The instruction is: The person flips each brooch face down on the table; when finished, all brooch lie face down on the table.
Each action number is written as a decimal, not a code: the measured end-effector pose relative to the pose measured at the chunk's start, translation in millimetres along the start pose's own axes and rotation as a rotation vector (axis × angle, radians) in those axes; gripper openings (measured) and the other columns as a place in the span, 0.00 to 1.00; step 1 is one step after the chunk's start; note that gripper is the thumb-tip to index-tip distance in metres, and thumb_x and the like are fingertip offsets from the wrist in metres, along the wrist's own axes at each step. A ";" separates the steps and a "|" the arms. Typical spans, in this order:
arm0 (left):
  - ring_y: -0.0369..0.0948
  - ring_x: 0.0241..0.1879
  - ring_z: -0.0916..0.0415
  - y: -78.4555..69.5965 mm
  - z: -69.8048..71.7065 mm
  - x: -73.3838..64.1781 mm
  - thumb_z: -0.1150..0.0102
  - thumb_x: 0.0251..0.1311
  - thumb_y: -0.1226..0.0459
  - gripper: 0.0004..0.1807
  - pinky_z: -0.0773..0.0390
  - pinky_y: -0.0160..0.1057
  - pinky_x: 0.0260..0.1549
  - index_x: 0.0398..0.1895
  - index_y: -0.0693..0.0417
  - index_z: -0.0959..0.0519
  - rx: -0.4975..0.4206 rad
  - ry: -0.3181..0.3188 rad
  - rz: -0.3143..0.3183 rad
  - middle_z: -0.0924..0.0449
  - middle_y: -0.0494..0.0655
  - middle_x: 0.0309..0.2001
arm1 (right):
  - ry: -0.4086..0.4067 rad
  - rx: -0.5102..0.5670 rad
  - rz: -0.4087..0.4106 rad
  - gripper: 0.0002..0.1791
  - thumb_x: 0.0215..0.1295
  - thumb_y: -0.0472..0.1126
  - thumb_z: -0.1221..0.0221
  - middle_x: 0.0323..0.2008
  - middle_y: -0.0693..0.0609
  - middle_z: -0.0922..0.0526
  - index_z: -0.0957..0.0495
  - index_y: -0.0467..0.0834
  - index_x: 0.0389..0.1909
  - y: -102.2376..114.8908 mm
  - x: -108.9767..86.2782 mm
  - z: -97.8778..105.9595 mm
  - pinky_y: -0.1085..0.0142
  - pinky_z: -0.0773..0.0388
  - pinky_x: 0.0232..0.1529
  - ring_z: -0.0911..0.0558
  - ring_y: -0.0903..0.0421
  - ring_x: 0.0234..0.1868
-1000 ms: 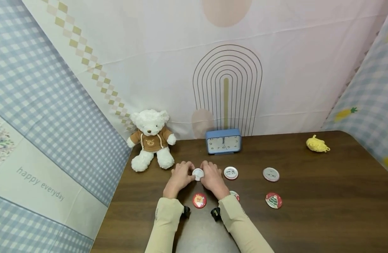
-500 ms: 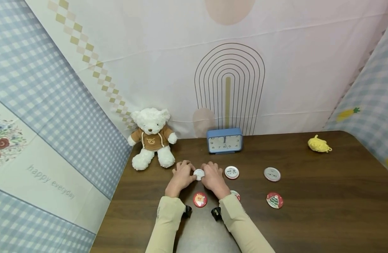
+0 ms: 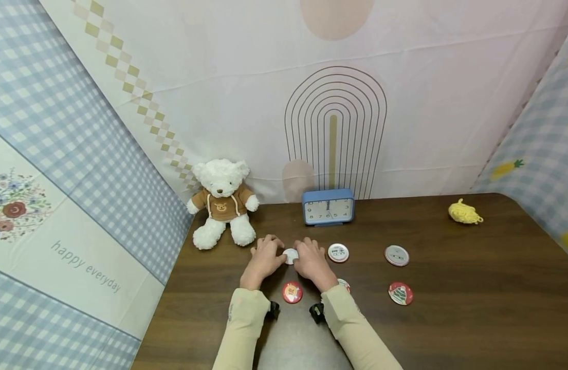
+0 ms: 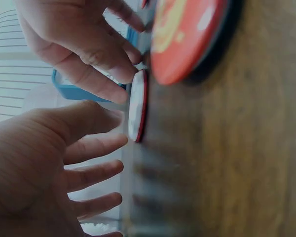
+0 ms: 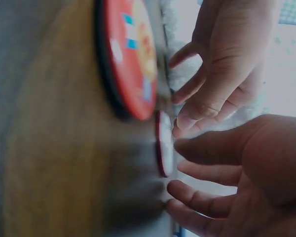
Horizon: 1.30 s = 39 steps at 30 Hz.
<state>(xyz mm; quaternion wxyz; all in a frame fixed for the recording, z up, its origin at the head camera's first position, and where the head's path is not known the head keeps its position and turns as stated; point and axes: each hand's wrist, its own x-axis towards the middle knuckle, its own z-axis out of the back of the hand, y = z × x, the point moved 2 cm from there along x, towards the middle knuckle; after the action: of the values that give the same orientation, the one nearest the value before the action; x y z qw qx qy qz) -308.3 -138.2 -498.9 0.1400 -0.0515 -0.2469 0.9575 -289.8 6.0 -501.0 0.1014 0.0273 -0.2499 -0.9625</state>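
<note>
A small round button badge (image 3: 290, 256) lies white back up on the wooden table, between both hands; its red rim shows in the left wrist view. My left hand (image 3: 264, 261) is at its left side, thumb tip right at the rim and the other fingers spread loosely. From the right, my right hand (image 3: 311, 261) reaches in with its thumb at the badge's edge and its fingers relaxed. Nearer to me, between the forearms, a red badge (image 3: 292, 292) with a yellow design lies face up.
Right of the hands are two white-backed badges (image 3: 338, 253) (image 3: 397, 255). A red badge with a green tree (image 3: 401, 293) lies below, and another badge (image 3: 344, 284) is partly hidden by the right sleeve. Behind stand a teddy bear (image 3: 222, 205), a blue clock (image 3: 328, 207) and a yellow trinket (image 3: 464, 211).
The fingers have loosened slightly around the small badge, which stays in the same place. The head view has shifted a little; the other things have not moved.
</note>
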 end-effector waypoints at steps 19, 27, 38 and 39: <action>0.54 0.59 0.28 -0.5 22.9 -19.7 0.38 0.61 0.65 0.19 0.36 0.62 0.58 0.56 0.59 0.19 -0.168 -0.231 -0.194 0.19 0.53 0.55 | -0.181 0.212 0.145 0.22 0.66 0.37 0.36 0.56 0.40 0.19 0.24 0.36 0.59 13.2 -19.1 29.1 0.41 0.28 0.54 0.20 0.39 0.55; 0.55 0.56 0.27 4.1 24.7 -36.4 0.38 0.56 0.64 0.21 0.34 0.62 0.56 0.54 0.60 0.19 -0.165 -0.256 -0.300 0.18 0.55 0.53 | -0.206 0.217 0.208 0.22 0.65 0.36 0.35 0.56 0.39 0.19 0.24 0.35 0.58 6.4 -32.6 37.8 0.41 0.29 0.57 0.21 0.40 0.57; 0.51 0.59 0.29 -1.5 16.7 -68.7 0.35 0.58 0.59 0.24 0.38 0.60 0.59 0.58 0.58 0.21 -0.163 -0.164 -0.254 0.18 0.52 0.54 | -0.166 0.153 0.232 0.35 0.59 0.37 0.29 0.59 0.39 0.22 0.30 0.35 0.65 1.4 -59.0 36.9 0.37 0.31 0.55 0.26 0.38 0.60; 0.51 0.60 0.29 -1.4 15.9 -70.3 0.35 0.58 0.59 0.25 0.38 0.60 0.60 0.58 0.58 0.21 -0.156 -0.161 -0.257 0.18 0.52 0.54 | -0.161 0.145 0.239 0.34 0.58 0.36 0.29 0.59 0.39 0.22 0.30 0.35 0.65 1.5 -60.1 36.6 0.36 0.32 0.55 0.26 0.38 0.60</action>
<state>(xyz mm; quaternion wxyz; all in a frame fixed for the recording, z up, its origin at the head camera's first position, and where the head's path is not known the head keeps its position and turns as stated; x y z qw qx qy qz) -243.4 -164.9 -482.3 0.2368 0.0467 -0.3355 0.9106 -234.6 34.6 -468.2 0.1926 -0.0724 -0.3276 -0.9221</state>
